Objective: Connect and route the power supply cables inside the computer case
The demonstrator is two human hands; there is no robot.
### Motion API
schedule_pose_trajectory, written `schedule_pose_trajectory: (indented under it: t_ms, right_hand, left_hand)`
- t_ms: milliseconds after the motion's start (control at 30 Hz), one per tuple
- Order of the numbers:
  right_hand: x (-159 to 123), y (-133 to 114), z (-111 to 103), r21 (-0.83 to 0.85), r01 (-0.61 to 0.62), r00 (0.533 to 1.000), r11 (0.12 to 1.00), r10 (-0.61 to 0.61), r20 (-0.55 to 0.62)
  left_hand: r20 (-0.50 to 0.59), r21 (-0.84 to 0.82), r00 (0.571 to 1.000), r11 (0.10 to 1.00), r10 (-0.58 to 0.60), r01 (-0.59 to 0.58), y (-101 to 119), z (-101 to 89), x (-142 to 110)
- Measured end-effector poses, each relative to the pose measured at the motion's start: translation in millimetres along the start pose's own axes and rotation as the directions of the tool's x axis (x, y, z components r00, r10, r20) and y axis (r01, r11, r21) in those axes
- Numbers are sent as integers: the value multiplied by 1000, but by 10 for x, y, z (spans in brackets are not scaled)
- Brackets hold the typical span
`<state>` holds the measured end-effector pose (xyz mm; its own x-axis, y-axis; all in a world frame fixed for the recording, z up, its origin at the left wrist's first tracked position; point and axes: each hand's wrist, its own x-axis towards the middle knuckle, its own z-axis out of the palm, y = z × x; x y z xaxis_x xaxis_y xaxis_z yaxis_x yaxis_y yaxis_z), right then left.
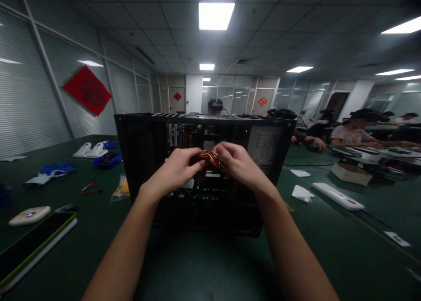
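A black open computer case point(141, 152) lies on the dark green table point(197, 266) in front of me, its motherboard and power supply point(266, 150) showing inside. Both hands meet over the case's middle. My left hand point(179, 167) is closed on a bundle of red, yellow and black wires point(215, 158). My right hand point(237, 161) pinches the same bundle from the right side. The wire ends are hidden behind my fingers.
On the left lie blue and white gloves point(51, 171), red-handled pliers point(90, 188), a small plastic bag point(121, 189), a white device point(29, 215) and a green-edged black pad point(31, 244). A white box point(338, 196) and paper scraps point(302, 193) lie right. Seated people point(353, 132) work at the far right.
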<state>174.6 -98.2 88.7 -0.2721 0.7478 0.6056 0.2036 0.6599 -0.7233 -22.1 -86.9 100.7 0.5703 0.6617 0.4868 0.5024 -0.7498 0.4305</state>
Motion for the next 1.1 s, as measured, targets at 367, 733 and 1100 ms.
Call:
schedule_pose_trajectory:
  t_ms: [367,733,1100]
  right_hand:
    - [15,306,146,-9,17,948,1000,-13,318]
    - [97,458,252,0,46,933,999,-43,357]
    - [105,366,284,-388,61,998,920,-46,48]
  left_hand:
    - [14,145,981,971,191,-191,-15,-144,17]
    - [59,199,974,954,218,-225,-136,-252,-51]
    - [-1,396,994,912,112,-103,-400,-139,114]
